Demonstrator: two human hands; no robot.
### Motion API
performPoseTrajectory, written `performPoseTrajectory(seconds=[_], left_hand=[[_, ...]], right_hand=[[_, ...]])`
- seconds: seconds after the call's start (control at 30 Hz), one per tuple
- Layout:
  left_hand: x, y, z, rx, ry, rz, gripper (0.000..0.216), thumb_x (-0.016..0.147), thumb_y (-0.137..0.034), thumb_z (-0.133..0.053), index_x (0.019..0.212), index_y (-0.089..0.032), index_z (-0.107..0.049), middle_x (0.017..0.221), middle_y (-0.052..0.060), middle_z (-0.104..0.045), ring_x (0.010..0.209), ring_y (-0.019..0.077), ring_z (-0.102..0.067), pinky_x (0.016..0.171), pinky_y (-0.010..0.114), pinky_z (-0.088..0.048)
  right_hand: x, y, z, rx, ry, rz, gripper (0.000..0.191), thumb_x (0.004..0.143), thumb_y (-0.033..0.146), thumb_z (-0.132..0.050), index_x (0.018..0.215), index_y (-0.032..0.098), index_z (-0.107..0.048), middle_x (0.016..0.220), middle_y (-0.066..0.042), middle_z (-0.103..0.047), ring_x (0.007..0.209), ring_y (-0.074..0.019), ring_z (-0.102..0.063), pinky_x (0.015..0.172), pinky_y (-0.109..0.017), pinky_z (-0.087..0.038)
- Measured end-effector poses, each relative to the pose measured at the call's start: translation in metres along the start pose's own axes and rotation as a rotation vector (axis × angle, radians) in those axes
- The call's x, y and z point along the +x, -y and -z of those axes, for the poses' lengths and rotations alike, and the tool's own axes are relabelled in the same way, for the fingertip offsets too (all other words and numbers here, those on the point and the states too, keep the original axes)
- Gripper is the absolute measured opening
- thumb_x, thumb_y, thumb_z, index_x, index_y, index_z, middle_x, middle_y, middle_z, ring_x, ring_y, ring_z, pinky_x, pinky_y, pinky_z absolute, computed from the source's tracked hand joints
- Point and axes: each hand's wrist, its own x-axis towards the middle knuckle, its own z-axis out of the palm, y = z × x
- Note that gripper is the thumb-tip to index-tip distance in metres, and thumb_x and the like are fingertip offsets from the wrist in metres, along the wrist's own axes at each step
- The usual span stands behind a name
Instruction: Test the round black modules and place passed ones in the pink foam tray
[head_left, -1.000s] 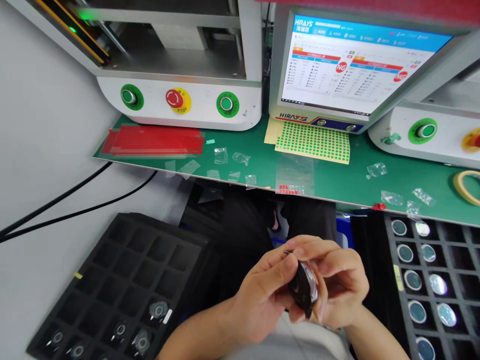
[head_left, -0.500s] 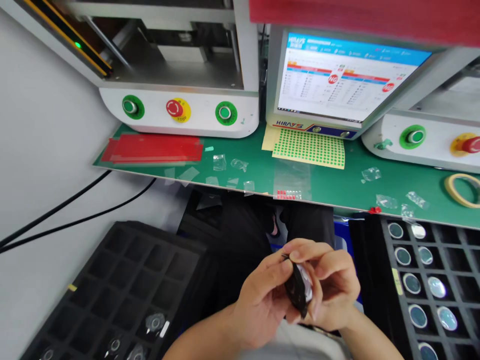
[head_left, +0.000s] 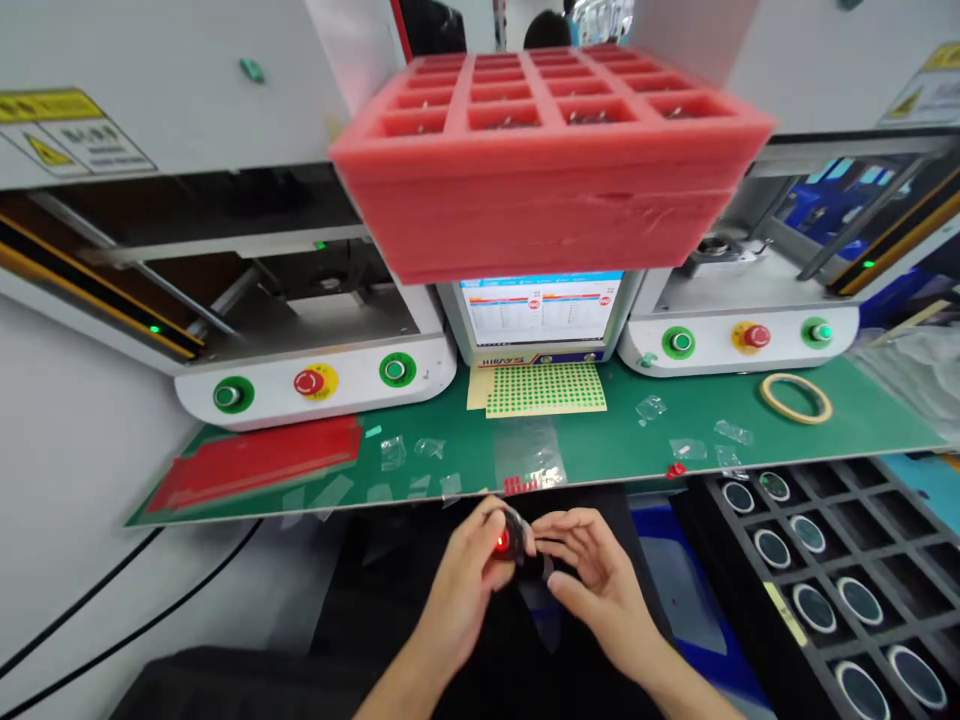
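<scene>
My left hand [head_left: 472,555] grips a small round black watch-like device [head_left: 511,538], tilted on edge, with a red light glowing on the side near my thumb. Just right of it, my right hand [head_left: 589,565] is open, its fingers curved and apart, fingertips close to the device. Whether they touch it I cannot tell. Below the device, between the hands, a thin see-through film [head_left: 546,615] shows faintly against my dark clothes. To the right, a black foam tray [head_left: 780,625] holds several round, dark-faced devices with pale rims in its compartments.
A green bench [head_left: 630,455] carries red strips [head_left: 262,465], a green-dot sticker sheet [head_left: 547,390], scraps of clear film [head_left: 688,449] and a tape roll [head_left: 796,398]. Behind are two button-fronted machines, a screen [head_left: 540,310] and a red foam tray [head_left: 547,215]. Black cables [head_left: 202,580] hang left.
My view has tipped up, bringing the red foam tray into sight. My right hand has come away from the device and opened, while my left keeps hold. A red light now shows on the device.
</scene>
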Motion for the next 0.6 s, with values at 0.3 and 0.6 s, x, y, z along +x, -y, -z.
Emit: performPoseTrajectory(seconds=[0.3,0.6], left_hand=[[0.123,-0.021,0.02,0.727,-0.271,-0.238,0.025,0.078,-0.03,-0.062,0.099,-0.017,-0.062,0.071,0.001,-0.064,0.057,0.0149,-0.054,0.061,0.027,-0.041],[0.121,-0.009,0.011,1.062,-0.479,-0.408,0.016,0.078,-0.026,-0.066,0.092,-0.017,-0.064,0.105,0.013,-0.064,0.106,0.0308,-0.056,0.097,0.043,-0.042]], right_hand=[[-0.001,-0.081,0.063,-0.472,-0.132,-0.045,0.009,0.083,0.027,-0.061,0.089,0.021,-0.06,0.081,-0.004,-0.069,0.071,-0.0177,-0.067,0.069,-0.032,-0.058],[-0.001,-0.091,0.065,-0.657,-0.093,0.035,0.007,0.085,0.02,-0.054,0.087,0.021,-0.061,0.077,-0.002,-0.069,0.068,-0.017,-0.067,0.066,-0.03,-0.056]])
